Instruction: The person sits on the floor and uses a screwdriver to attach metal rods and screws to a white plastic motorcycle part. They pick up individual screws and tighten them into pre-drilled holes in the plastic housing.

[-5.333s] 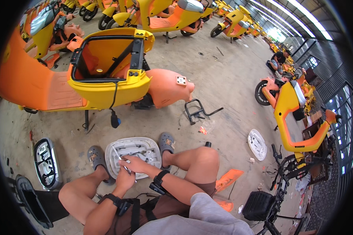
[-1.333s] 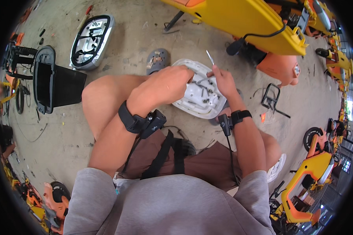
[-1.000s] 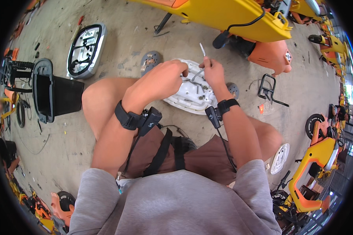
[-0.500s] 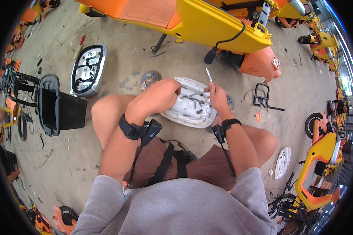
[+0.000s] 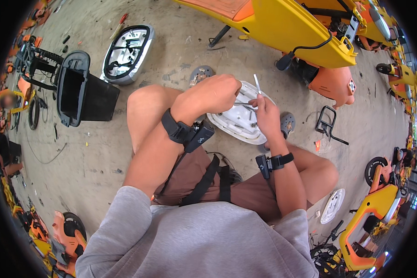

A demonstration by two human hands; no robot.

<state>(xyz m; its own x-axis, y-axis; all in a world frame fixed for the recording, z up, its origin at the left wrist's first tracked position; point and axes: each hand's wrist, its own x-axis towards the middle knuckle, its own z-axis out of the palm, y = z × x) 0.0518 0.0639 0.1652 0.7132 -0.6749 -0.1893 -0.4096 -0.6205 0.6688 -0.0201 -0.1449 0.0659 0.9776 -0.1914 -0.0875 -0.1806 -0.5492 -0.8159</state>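
Note:
A white oval plastic cover (image 5: 231, 124) lies between my legs, with small fittings inside. Over its far left edge is my left hand (image 5: 212, 96), its fingers curled together; whatever they may grip is hidden. My right hand (image 5: 268, 118) is above the cover's right side, closed on a slim whitish rod (image 5: 257, 83) that points up and away from me. A thin grey bar shows beside the right fingers, across the cover; I cannot tell whether it is held.
A yellow-orange scooter body (image 5: 292, 37) stands ahead. At left are a black bin (image 5: 97, 99) and a silver cover with black seal (image 5: 146, 51). A black bent-tube bracket (image 5: 328, 121) lies at right, another white cover (image 5: 332, 206) nearer. A red-handled tool (image 5: 123, 19) lies far left.
The view has turned, so the surroundings appear shifted to the right and mostly upward. Both hands keep nearly the same grip, and the rod stays in my right hand.

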